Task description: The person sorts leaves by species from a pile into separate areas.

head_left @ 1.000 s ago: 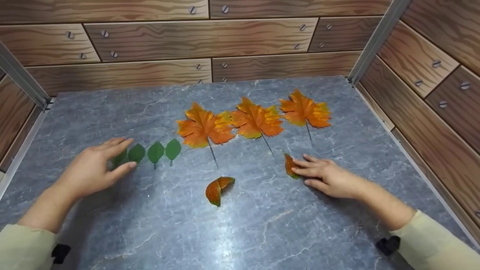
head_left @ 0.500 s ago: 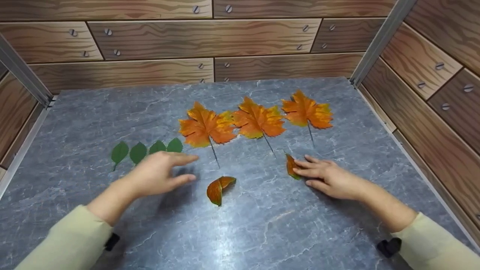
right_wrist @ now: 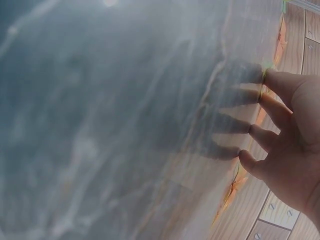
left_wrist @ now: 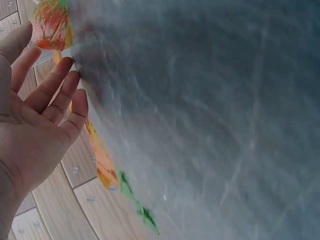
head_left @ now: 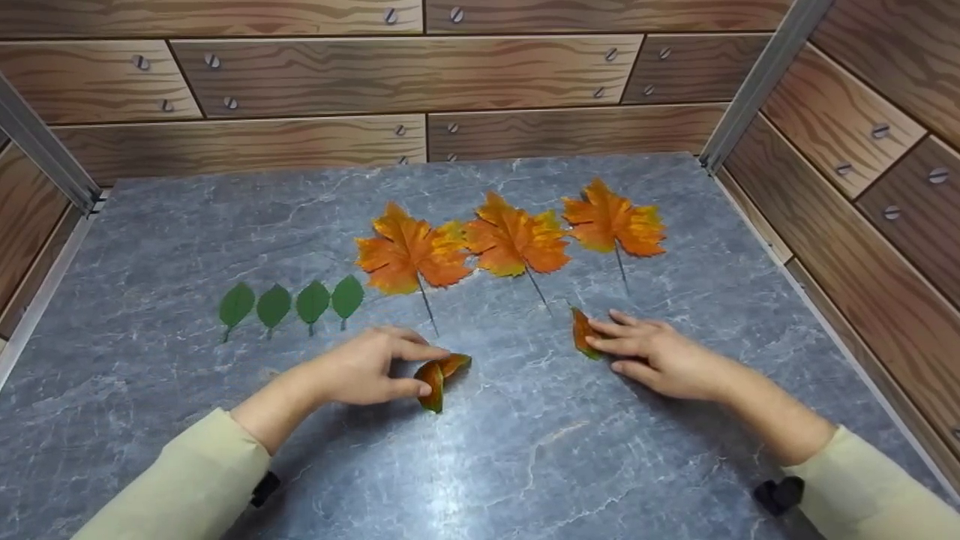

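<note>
A curled orange-brown leaf with green edges (head_left: 454, 364) lies near the middle of the table in the head view. My left hand (head_left: 367, 369) has its thumb and index finger at this leaf, spread apart over its left side; whether they press on it is hard to tell. In the left wrist view, the leaf (left_wrist: 51, 25) shows just past the left thumb and index finger. To the right, a second orange-brown leaf (head_left: 580, 334) lies partly under the fingertips of my right hand (head_left: 667, 360), whose fingers are extended and resting on the table.
Three orange maple leaves (head_left: 514, 238) with dark stems lie side by side toward the back. Left of them is a row of several small green leaves (head_left: 313, 301). Wood-patterned panels (head_left: 405, 75) wall in the grey marbled table (head_left: 525, 465).
My left hand has moved right from the green leaves to the curled orange-brown leaf, uncovering the whole green row. The right hand stays at the other orange-brown leaf.
</note>
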Demonstrator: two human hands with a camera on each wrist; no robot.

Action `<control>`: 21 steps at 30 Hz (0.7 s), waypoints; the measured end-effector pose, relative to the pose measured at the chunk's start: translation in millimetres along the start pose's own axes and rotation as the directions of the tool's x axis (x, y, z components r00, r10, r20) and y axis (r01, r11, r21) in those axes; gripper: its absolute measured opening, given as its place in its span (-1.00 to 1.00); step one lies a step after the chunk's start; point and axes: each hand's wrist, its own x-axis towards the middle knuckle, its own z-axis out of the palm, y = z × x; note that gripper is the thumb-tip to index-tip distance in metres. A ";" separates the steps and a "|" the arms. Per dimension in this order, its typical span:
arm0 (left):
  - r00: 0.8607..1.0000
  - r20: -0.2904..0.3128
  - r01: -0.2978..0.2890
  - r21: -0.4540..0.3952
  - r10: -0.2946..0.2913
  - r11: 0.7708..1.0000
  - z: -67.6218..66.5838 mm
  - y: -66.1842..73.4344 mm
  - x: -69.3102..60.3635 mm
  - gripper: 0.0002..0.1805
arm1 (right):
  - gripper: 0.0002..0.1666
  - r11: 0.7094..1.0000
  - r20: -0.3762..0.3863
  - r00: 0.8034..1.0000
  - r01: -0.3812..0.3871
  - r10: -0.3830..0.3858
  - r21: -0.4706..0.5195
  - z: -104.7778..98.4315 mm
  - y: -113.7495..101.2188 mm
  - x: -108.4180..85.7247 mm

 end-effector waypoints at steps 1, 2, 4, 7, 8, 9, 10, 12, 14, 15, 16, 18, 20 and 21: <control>1.000 0.003 0.014 -0.001 -0.014 1.000 1.4 0.5 0.1 -0.44 | -0.44 1.000 0.001 1.000 0.001 -0.001 0.000 0.1 0.1 -0.1; 1.000 0.005 0.027 0.000 -0.027 1.000 2.6 1.2 0.2 -0.44 | -0.44 1.000 0.002 1.000 0.001 -0.001 -0.001 0.2 0.3 -0.3; 0.999 0.004 0.038 0.002 -0.038 0.999 4.8 2.4 0.5 -0.44 | -0.44 1.000 0.001 1.000 -0.001 0.001 -0.002 0.2 0.7 -0.9; 0.999 0.002 0.038 0.017 -0.038 0.999 7.7 3.9 2.9 -0.45 | -0.43 1.000 -0.003 1.000 0.001 -0.001 -0.011 0.0 1.1 -1.6; 0.999 0.000 0.036 0.027 -0.036 0.999 8.5 4.4 3.8 -0.46 | -0.43 1.000 -0.005 1.000 0.003 -0.003 -0.013 -0.1 1.1 -1.9; 1.000 -0.003 0.030 0.035 -0.030 0.999 9.4 4.7 4.7 -0.46 | -0.43 1.000 -0.007 1.000 0.003 -0.003 -0.015 -0.3 1.3 -2.1; 1.000 -0.003 0.028 0.043 -0.028 0.999 10.1 5.1 5.5 -0.46 | -0.43 1.000 -0.011 1.000 0.007 -0.007 -0.019 -0.3 1.4 -2.2; 1.000 -0.004 0.021 0.049 -0.021 0.999 11.3 6.2 6.8 -0.46 | -0.43 1.000 -0.012 1.000 0.006 -0.006 -0.020 -0.3 1.5 -2.1; 1.000 -0.002 0.019 0.046 -0.019 0.999 12.4 6.7 7.9 -0.46 | -0.42 1.000 -0.006 1.000 -0.002 0.002 -0.016 -0.3 1.5 -1.8; 1.000 -0.002 0.017 0.039 -0.017 0.999 12.9 6.7 8.5 -0.46 | -0.42 1.000 -0.002 1.000 -0.007 0.007 -0.013 -0.2 1.7 -1.7; 1.000 -0.002 0.017 0.032 -0.017 0.999 13.4 6.6 9.0 -0.46 | -0.42 1.000 0.002 1.000 -0.013 0.013 -0.010 0.0 1.9 -1.6; 1.000 -0.003 0.013 0.013 -0.013 1.000 14.2 6.1 9.6 -0.46 | -0.41 1.000 0.009 1.000 -0.023 0.023 -0.004 0.1 2.0 -1.2; 1.000 -0.004 0.016 -0.020 -0.016 1.000 14.5 5.4 9.3 -0.46 | -0.41 1.000 0.014 1.000 -0.028 0.028 -0.001 0.3 2.1 -1.2; 1.000 -0.005 0.018 -0.040 -0.018 0.999 14.6 5.2 8.9 -0.47 | -0.41 1.000 0.015 0.999 -0.030 0.030 0.002 0.5 2.2 -1.2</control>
